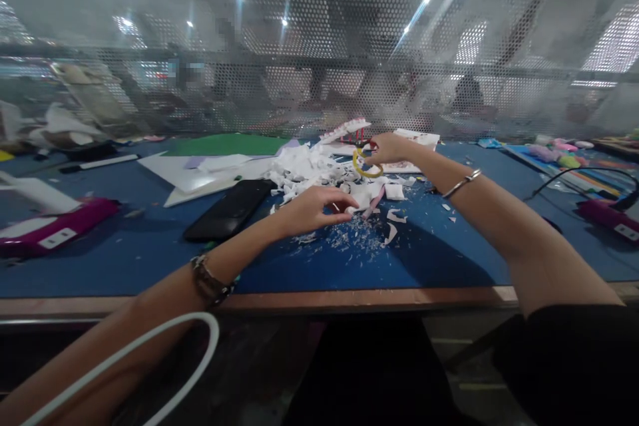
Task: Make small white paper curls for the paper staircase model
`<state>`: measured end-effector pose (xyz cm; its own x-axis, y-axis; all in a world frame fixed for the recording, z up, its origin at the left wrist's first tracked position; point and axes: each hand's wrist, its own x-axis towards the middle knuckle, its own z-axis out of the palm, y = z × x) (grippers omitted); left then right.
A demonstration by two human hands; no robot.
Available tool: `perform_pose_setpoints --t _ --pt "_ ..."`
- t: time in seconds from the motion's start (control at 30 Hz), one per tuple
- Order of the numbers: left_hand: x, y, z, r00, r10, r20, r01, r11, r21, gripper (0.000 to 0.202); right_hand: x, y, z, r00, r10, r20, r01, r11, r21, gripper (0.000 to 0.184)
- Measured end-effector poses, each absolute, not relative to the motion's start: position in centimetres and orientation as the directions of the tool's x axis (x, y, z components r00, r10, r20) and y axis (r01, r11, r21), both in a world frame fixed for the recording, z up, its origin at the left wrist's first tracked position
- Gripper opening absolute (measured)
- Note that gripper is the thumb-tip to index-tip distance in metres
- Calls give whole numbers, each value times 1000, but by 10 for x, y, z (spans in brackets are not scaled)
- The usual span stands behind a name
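Note:
My left hand (pixel 319 208) is just above the blue tabletop, thumb and fingers closed on a small white piece (pixel 351 210), perhaps paper. Farther back, my right hand (pixel 392 148) reaches in from the right with its fingers curled at a thin yellow ring (pixel 368 173), which looks like a tape roll and is tilted. Part of that grip is hidden. A heap of torn white paper scraps (pixel 304 166) lies between and behind the hands. Fine white shreds (pixel 349 239) are scattered below my left hand. A pinkish strip (pixel 375 202) lies beside its fingertips.
A black phone-like slab (pixel 232 210) lies left of the heap. Behind it are white sheets (pixel 184 176) and a green sheet (pixel 229 144). Purple power strips (pixel 64 226) sit at both sides. A white model with red posts (pixel 349 130) stands at the back, before a perforated screen (pixel 309 33).

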<state>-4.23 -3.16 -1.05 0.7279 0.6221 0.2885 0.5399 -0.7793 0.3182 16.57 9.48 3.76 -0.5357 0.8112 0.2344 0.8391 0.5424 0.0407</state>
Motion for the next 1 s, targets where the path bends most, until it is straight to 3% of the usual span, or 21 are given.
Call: perform_pose_setpoints --t 0.23,0.53,0.67,0.8,1.0 --pt "-35 -41 -16 773 488 405 393 -870 298 21 126 111 14 -611 781 132 789 586 185 55" --pt "-27 -47 -19 772 343 536 237 -937 258 15 170 46 42 -746 644 166 665 711 231 28" --pt "-17 -42 -25 807 337 485 217 -933 287 17 191 5 25 -842 533 79 538 825 169 22" --pt "-8 -39 -29 816 385 431 236 -902 361 21 198 0 -6 -793 604 79 601 755 262 27" --pt "2 -37 -27 776 471 421 244 -838 487 18 192 8 -25 -729 669 146 678 675 292 23"
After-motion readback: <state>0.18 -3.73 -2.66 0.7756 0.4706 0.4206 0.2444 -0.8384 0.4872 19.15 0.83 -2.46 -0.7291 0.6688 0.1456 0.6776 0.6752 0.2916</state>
